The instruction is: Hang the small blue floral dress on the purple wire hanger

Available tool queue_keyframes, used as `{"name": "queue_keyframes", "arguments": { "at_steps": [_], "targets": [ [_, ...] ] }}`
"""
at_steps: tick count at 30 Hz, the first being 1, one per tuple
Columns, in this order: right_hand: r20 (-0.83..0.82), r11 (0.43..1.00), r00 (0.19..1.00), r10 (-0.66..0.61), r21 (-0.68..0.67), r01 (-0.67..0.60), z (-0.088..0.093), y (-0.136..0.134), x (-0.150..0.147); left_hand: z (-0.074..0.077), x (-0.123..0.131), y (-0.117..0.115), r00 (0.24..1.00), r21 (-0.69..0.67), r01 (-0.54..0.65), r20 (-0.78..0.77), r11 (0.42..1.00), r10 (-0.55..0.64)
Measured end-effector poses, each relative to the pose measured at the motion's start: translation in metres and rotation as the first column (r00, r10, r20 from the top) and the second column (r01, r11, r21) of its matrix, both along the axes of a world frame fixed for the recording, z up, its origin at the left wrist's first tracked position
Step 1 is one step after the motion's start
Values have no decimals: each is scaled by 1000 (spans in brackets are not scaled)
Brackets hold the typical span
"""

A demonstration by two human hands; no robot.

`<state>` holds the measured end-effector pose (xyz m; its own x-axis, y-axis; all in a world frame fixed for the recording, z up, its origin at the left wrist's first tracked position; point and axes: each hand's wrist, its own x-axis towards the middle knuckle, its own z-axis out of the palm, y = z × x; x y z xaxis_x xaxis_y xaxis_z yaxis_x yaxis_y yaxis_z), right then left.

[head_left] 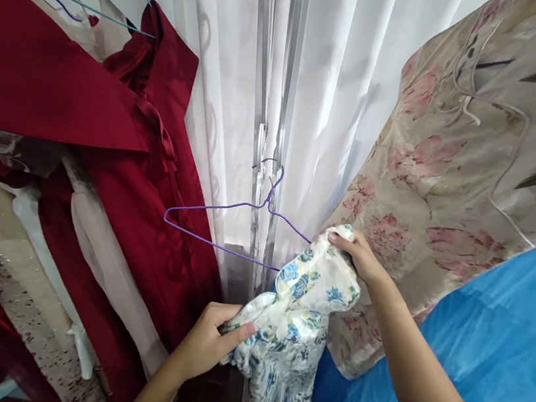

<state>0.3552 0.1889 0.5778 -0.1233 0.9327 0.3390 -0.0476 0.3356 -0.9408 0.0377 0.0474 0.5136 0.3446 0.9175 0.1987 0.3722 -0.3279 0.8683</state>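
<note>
Head: purple hanger (268, 202) partly inside floral garment (295, 321)

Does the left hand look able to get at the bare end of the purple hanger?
Probably yes: nothing seems to stand between the left hand and the purple hanger, but it would first need to release the floral garment.

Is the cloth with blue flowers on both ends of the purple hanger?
No: one end of the purple hanger sticks out bare, and only the other meets the blue-flowered cloth.
</note>
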Motion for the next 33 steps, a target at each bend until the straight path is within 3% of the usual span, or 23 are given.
{"name": "queue_keyframes", "arguments": {
  "at_steps": [4,8,10,12,16,18,21,23,25,29,33],
  "targets": [
    [-35,984,990,133,-111,-136,7,22,-43,24,-21,13,988,29,-67,139,997,63],
    [-107,947,962,252,-179,-268,13,19,-65,51,-59,26,973,20,-107,206,994,100],
    [-140,934,951,274,-195,-298,18,15,-65,64,-82,33,989,62,-80,129,995,72],
    [-137,924,949,285,-223,-310,23,12,-61,73,-105,44,997,134,-30,-71,991,40],
    [-58,934,965,254,-245,-261,36,10,-52,77,-154,76,871,327,53,-477,944,116],
    [-24,942,968,248,-228,-247,42,9,-50,78,-177,93,822,421,31,-527,907,216],
    [15,946,966,257,-207,-249,48,9,-50,89,-198,115,791,545,-87,-471,834,390],
    [21,941,961,277,-210,-267,49,10,-51,102,-194,127,811,591,-154,-382,792,442],
    [-7,928,953,302,-228,-296,46,13,-53,114,-178,139,877,581,-193,-259,791,405],
    [-98,891,947,306,-321,-321,34,13,-55,125,-134,169,942,437,-234,-119,868,314],
    [-77,868,942,328,-369,-333,17,-2,-43,117,-114,181,960,259,-261,-31,930,279]
  ]
}}
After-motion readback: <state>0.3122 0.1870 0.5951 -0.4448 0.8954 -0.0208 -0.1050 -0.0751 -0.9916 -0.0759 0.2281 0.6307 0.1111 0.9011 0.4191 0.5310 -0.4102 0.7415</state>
